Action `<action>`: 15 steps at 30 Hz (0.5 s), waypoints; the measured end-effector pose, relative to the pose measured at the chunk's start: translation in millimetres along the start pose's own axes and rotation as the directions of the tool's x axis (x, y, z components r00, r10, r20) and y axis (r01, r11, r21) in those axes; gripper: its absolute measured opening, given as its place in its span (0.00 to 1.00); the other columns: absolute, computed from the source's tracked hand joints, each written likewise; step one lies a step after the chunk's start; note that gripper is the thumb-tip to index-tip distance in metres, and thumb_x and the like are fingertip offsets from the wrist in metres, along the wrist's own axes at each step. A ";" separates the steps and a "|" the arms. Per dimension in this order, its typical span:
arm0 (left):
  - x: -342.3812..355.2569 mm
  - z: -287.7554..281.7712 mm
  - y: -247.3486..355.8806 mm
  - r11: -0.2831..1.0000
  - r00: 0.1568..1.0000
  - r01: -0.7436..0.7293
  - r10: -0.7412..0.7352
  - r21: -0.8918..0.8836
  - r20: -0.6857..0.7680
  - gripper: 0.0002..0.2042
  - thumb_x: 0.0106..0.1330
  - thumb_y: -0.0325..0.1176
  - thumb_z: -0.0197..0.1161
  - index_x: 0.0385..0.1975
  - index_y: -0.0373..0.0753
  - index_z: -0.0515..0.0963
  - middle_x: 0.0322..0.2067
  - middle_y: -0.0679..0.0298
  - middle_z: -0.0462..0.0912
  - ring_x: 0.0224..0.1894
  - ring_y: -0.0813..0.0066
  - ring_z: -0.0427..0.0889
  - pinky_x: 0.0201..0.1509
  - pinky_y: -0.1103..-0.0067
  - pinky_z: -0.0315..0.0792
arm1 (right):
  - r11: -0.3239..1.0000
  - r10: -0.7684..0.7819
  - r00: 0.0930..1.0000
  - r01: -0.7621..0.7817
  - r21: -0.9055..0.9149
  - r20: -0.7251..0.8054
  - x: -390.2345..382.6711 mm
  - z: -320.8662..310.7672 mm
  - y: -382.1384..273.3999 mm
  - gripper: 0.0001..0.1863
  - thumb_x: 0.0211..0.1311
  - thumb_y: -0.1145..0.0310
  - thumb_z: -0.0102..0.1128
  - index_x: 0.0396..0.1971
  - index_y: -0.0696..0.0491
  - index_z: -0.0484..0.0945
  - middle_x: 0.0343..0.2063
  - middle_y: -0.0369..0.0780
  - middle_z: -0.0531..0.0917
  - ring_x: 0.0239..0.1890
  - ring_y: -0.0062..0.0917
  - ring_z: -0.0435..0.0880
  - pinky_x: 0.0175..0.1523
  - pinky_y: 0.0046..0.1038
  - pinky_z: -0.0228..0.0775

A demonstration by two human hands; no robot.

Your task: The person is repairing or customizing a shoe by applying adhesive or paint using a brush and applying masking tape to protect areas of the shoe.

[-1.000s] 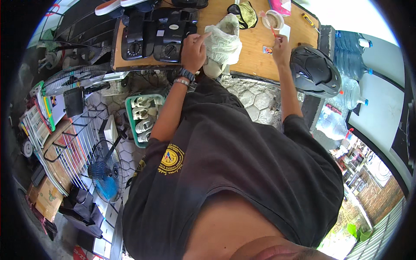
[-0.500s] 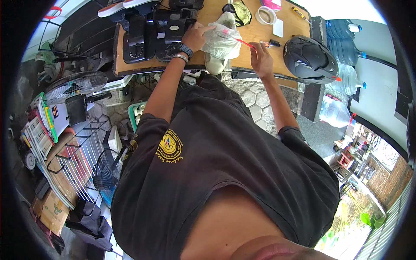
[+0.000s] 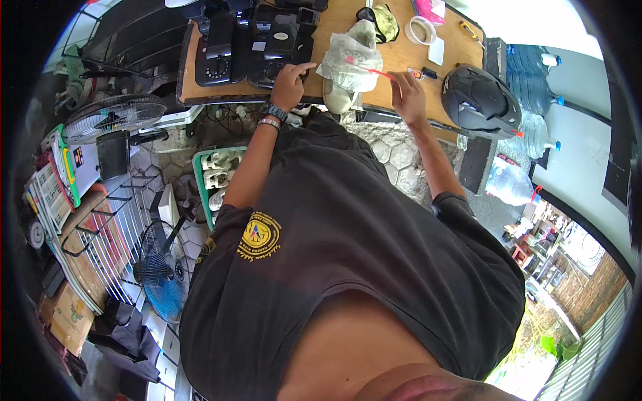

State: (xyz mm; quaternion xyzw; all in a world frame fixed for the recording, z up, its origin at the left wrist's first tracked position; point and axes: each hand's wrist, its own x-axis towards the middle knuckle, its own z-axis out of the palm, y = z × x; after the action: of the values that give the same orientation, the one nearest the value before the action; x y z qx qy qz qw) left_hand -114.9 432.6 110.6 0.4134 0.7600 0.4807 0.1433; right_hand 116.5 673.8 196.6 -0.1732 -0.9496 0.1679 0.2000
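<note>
My right hand (image 3: 408, 92) pinches the handle of a thin red brush (image 3: 380, 72), like a toothbrush. The brush head lies against crumpled white tissue or thin wrapping (image 3: 344, 67), which covers most of a pale shoe (image 3: 339, 97). The shoe's rounded end shows at the table's near edge. My left hand (image 3: 288, 87) is left of the shoe, index finger stretched toward the wrapping but apart from it; its other fingers are partly hidden. It wears a dark watch and a bracelet and holds nothing that I can see.
Black cases or devices (image 3: 221, 57) stand on the wooden table's left. To the right are a black helmet (image 3: 478, 100), a tape roll (image 3: 420, 31), a yellow screwdriver (image 3: 468, 28) and a small black-capped bottle (image 3: 429, 73). A green crate of shoes (image 3: 202, 175) stands below. Large water bottles (image 3: 531, 73) line the right.
My left hand has drawn back toward me, off the wrapped shoe. My right hand still holds the brush against the wrapping. The whole view has shifted slightly.
</note>
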 end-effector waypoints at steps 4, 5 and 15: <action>0.7 -7.2 -1.9 0.998 0.998 0.062 -0.062 -0.013 -0.019 0.27 0.63 0.16 0.51 0.56 0.51 0.84 0.38 0.55 0.81 0.43 0.51 0.81 0.51 0.61 0.76 | 0.991 0.099 0.962 -0.072 -0.112 0.256 -6.0 3.7 6.9 0.08 0.71 0.68 0.60 0.47 0.45 0.82 0.39 0.38 0.85 0.42 0.37 0.86 0.45 0.40 0.73; 3.8 -7.4 -0.3 0.996 0.996 0.091 -0.091 -0.013 -0.013 0.27 0.63 0.16 0.51 0.56 0.51 0.84 0.37 0.55 0.81 0.43 0.51 0.81 0.51 0.61 0.77 | 0.992 0.058 0.974 -0.031 -0.123 0.219 -10.9 3.6 7.8 0.09 0.71 0.68 0.60 0.48 0.44 0.83 0.39 0.38 0.84 0.42 0.36 0.85 0.45 0.40 0.73; 15.0 2.3 16.9 0.998 0.996 0.049 -0.052 -0.048 -0.070 0.25 0.65 0.18 0.51 0.55 0.53 0.84 0.37 0.57 0.82 0.42 0.53 0.83 0.46 0.64 0.78 | 0.979 -0.204 0.978 0.203 0.016 0.040 -12.3 -2.1 29.8 0.11 0.65 0.75 0.64 0.46 0.47 0.84 0.38 0.38 0.85 0.41 0.35 0.84 0.45 0.38 0.72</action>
State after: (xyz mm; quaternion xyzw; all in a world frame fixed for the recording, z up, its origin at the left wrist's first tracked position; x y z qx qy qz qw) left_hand -114.4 448.8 126.4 0.3731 0.7635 0.5088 0.1376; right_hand 135.8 695.8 182.9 -0.0705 -0.9653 0.1557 0.1972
